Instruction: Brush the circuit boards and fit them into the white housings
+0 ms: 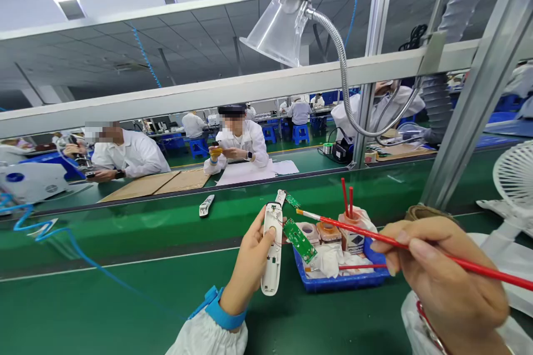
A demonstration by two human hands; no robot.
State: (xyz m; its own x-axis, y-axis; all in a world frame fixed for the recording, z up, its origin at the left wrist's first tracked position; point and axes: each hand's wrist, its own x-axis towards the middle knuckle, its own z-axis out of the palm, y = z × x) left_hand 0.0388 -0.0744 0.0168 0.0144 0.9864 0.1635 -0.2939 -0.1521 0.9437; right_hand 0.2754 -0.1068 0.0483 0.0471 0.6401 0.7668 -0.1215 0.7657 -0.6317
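In my left hand (252, 252) is an opened white plastic housing (272, 272), held upright with the thumb across its inner side. Thin wires run from it to a green circuit board (300, 241) hanging at its right. A smaller green board (292, 200) and a white end piece show just behind the top of the housing. My right hand (449, 272) grips a red-handled paintbrush (358, 228) between thumb and fingers. The brush tip points left, above the larger board and apart from it as far as I can see. A blue wrist strap (225, 310) circles my left wrist.
A blue tray (341, 283) holds small jars, white tissue and another red brush. On the green conveyor lies a white housing piece (206, 206). A clear funnel hood (277, 25) hangs overhead; a white fan (516, 188) stands right. Two people in white coats work opposite.
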